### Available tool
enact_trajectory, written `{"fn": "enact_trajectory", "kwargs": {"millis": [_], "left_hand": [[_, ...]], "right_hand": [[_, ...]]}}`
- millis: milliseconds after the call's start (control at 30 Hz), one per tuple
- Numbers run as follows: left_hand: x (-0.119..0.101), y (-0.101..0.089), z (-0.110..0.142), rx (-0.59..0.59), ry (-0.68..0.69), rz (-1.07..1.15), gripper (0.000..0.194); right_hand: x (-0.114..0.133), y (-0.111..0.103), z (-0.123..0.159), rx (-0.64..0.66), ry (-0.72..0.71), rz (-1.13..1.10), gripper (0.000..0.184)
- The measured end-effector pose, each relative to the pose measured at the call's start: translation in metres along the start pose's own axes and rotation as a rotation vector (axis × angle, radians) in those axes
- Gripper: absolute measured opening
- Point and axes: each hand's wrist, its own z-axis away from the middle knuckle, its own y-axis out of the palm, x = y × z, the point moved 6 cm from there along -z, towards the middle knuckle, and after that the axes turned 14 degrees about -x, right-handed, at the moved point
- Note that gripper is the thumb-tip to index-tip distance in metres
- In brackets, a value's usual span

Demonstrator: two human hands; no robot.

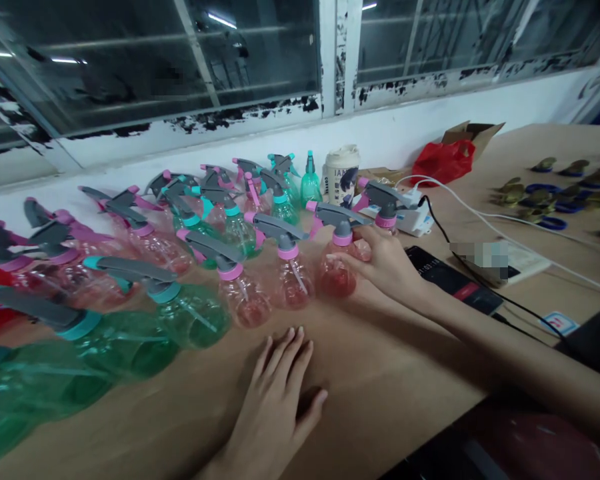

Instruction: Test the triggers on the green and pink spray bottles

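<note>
Pink spray bottle (pixel 336 275): clamped between thumb and fingers of the right hand (pixel 393 267), nearside of the paper cup (pixel 341 167). Probably light, thin-walled, slippery if wet; grip the shoulder below the collar (pixel 343 239). Left hand (pixel 273 407): open, palm down, farther nearside of the cup.

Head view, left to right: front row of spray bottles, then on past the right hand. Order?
First green spray bottle, second green spray bottle, third green spray bottle, first pink-collared spray bottle, second pink-collared spray bottle, third pink-collared spray bottle, right hand, smartphone, blue-and-white sticker.
</note>
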Motion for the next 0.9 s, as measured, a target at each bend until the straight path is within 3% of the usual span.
{"fn": "enact_trajectory", "kwargs": {"millis": [367, 467, 567, 667, 767, 900], "left_hand": [[0.000, -0.002, -0.005, -0.011, 0.009, -0.032, 0.052], [0.000, -0.003, -0.004, -0.023, 0.009, -0.036, 0.053], [0.000, -0.005, -0.004, -0.026, 0.014, -0.047, 0.053], [0.000, -0.006, -0.004, -0.043, 0.015, -0.050, 0.051], [0.002, -0.006, -0.004, -0.063, 0.024, -0.056, 0.051], [0.003, -0.002, -0.004, -0.072, 0.038, -0.081, 0.054]], "right_hand": [[0.006, 0.009, -0.008, 0.060, 0.001, 0.024, 0.045], [0.010, -0.002, -0.006, 0.071, 0.002, -0.033, 0.043], [0.008, -0.022, 0.001, 0.063, 0.089, -0.136, 0.039], [-0.004, -0.047, 0.011, 0.054, 0.212, -0.195, 0.029], [-0.026, -0.068, 0.015, 0.011, 0.297, -0.093, 0.023], [-0.061, -0.071, 0.009, -0.041, 0.372, 0.015, 0.031]]}}
